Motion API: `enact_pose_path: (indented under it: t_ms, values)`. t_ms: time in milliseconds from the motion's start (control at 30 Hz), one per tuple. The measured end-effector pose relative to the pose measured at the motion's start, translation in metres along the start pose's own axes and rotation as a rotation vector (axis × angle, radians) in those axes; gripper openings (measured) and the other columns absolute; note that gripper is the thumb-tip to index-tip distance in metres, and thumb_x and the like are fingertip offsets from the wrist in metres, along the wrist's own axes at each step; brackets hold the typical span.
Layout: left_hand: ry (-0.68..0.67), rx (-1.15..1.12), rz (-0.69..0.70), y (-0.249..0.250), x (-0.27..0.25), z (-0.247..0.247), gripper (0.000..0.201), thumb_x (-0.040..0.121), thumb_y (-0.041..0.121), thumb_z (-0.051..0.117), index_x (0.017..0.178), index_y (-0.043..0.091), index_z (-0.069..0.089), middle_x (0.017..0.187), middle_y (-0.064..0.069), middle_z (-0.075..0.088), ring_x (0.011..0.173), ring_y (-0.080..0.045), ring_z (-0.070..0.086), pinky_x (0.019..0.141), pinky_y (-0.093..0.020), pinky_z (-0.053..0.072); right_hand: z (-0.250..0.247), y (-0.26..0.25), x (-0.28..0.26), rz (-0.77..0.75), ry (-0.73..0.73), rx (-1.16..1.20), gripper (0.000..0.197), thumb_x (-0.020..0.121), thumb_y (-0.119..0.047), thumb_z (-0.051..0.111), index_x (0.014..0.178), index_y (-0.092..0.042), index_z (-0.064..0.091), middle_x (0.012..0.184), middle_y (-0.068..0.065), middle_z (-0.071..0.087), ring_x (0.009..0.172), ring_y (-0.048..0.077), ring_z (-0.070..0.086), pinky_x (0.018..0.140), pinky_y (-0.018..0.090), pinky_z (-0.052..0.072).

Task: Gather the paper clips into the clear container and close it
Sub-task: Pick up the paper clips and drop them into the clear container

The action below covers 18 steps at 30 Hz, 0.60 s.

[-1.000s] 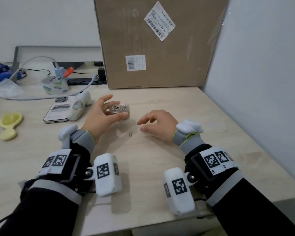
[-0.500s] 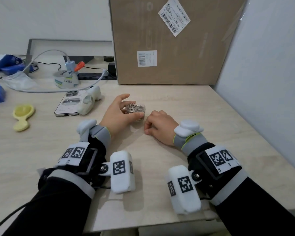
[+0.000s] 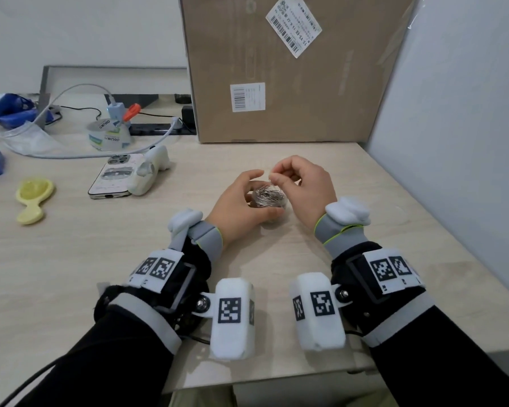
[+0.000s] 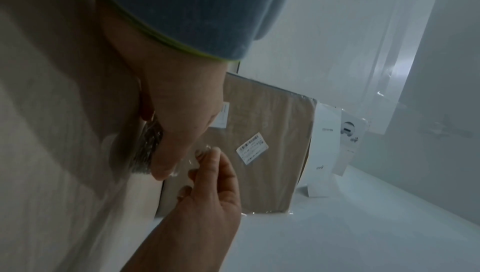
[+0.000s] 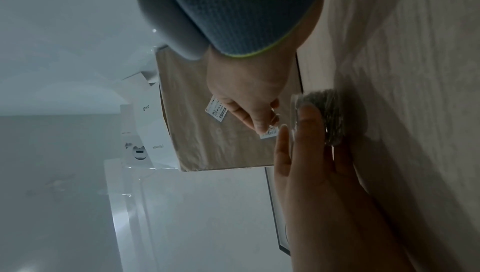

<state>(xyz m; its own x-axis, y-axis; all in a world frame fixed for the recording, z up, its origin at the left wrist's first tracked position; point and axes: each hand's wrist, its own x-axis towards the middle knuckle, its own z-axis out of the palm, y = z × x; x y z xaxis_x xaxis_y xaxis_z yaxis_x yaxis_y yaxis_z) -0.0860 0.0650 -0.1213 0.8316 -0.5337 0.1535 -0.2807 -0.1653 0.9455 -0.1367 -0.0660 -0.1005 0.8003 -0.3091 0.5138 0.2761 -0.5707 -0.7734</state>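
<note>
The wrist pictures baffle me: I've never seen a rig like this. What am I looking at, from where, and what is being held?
No machine here: a person works with bare hands, wearing a camera on the head and one on each wrist. The white blocks with black patterns are strapped to the forearms.

The head view looks down at a table. The two wrist views look along each hand, so they appear tilted and dim.

The left hand grips a small clear container full of paper clips, standing on the table. The right hand hovers just above it, fingertips pinched together; what they pinch is too small to tell, perhaps a clip.

Also there: a cardboard box at the back, a phone, a yellow scoop-shaped thing and cables on the left.
</note>
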Motion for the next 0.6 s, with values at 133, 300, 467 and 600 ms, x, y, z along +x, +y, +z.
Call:
enact_pose_path:
  t_ms: [133, 300, 467, 600]
  values:
    - [0.031, -0.035, 0.01, 0.002, 0.004, 0.014, 0.074, 0.072, 0.013, 0.08, 0.135, 0.02, 0.041, 0.123, 0.003, 0.056, 0.104, -0.013, 0.06, 0.092, -0.027, 0.05, -0.008, 0.0, -0.002, -0.059, 0.05, -0.013, 0.006, 0.086, -0.015, 0.061, 0.086, -0.016, 0.067, 0.073, -0.005, 0.066, 0.072, 0.012, 0.06, 0.066, 0.015, 0.043]
    - [0.117, -0.033, 0.029, 0.004, 0.009, 0.027, 0.07, 0.073, 0.014, 0.079, 0.132, 0.022, 0.043, 0.12, 0.005, 0.054, 0.091, -0.003, 0.058, 0.087, -0.019, 0.048, -0.037, 0.016, -0.001, 0.031, 0.293, -0.177, 0.007, 0.086, -0.018, 0.058, 0.088, -0.021, 0.065, 0.078, -0.005, 0.066, 0.08, 0.017, 0.063, 0.067, 0.018, 0.042]
    - [0.167, 0.023, 0.029, 0.01, 0.013, 0.044, 0.068, 0.073, 0.019, 0.079, 0.132, 0.02, 0.047, 0.122, 0.005, 0.054, 0.104, -0.012, 0.057, 0.099, -0.029, 0.045, -0.082, 0.04, -0.008, 0.542, 0.301, -0.754, 0.045, 0.087, -0.032, 0.054, 0.128, -0.021, 0.043, 0.134, 0.009, 0.046, 0.129, 0.033, 0.031, 0.098, 0.045, 0.031]
    - [0.15, 0.101, 0.045, 0.008, 0.015, 0.051, 0.068, 0.073, 0.024, 0.079, 0.133, 0.019, 0.049, 0.129, 0.003, 0.053, 0.113, -0.014, 0.054, 0.104, -0.031, 0.042, -0.091, 0.055, -0.011, 0.812, 0.069, -0.825, 0.061, 0.088, -0.035, 0.049, 0.14, -0.017, 0.023, 0.148, 0.015, 0.026, 0.138, 0.036, 0.017, 0.108, 0.049, 0.023]
